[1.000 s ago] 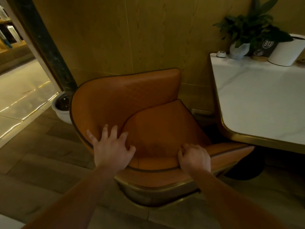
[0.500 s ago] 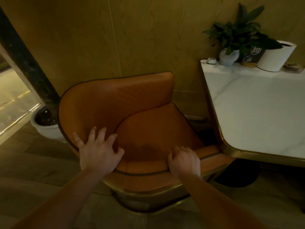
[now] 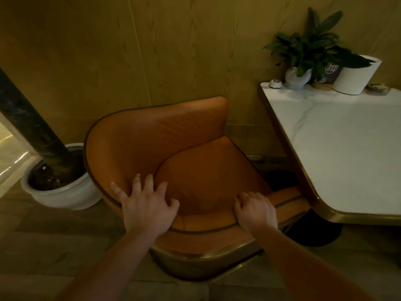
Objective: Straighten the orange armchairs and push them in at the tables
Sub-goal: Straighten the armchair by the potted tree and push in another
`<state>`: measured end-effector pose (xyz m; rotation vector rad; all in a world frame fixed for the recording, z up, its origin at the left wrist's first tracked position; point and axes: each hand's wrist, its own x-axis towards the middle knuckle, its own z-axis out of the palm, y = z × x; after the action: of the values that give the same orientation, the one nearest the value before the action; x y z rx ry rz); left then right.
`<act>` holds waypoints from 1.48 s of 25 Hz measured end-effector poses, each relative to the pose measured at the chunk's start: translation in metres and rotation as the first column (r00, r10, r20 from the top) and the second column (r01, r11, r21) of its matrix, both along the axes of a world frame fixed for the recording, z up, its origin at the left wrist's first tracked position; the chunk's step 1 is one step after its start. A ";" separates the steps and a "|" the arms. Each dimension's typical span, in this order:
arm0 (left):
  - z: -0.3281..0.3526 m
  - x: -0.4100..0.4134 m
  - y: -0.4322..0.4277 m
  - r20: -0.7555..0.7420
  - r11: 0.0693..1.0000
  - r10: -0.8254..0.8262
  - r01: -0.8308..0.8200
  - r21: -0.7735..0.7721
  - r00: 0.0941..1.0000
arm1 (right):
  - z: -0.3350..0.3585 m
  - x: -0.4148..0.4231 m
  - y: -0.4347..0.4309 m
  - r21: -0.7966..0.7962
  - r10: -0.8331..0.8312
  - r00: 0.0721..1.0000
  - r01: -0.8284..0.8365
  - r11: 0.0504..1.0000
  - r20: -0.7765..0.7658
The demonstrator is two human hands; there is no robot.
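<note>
An orange armchair with dark piping and a brass base stands against the wooden wall, its seat facing right toward a white marble table with a brass edge. My left hand lies on the chair's near rim with fingers spread over the inner back. My right hand grips the near armrest edge, fingers curled over it. The armrest's right tip reaches under the table's rounded corner.
A white floor pot with a dark trunk stands left of the chair, close to its back. On the table's far edge sit a potted plant, a number sign, a white pot and a call button. The table's black base is under the corner.
The view has shifted left and closer, so the chair and table appear further right. Both hands stay on the chair's near rim; the chair sits slightly nearer the table corner.
</note>
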<state>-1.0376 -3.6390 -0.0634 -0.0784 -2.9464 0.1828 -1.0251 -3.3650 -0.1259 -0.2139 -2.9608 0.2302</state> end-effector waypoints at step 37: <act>0.063 -0.080 0.003 0.361 0.997 0.017 -0.041 0.060 0.933 | 0.056 -0.081 0.003 -0.124 0.081 0.940 -0.041 0.991 0.331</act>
<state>-1.1179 -3.6359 -0.0004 -0.0643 -3.3189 0.0804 -1.1060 -3.3616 -0.0696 -0.1923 -3.2994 0.4124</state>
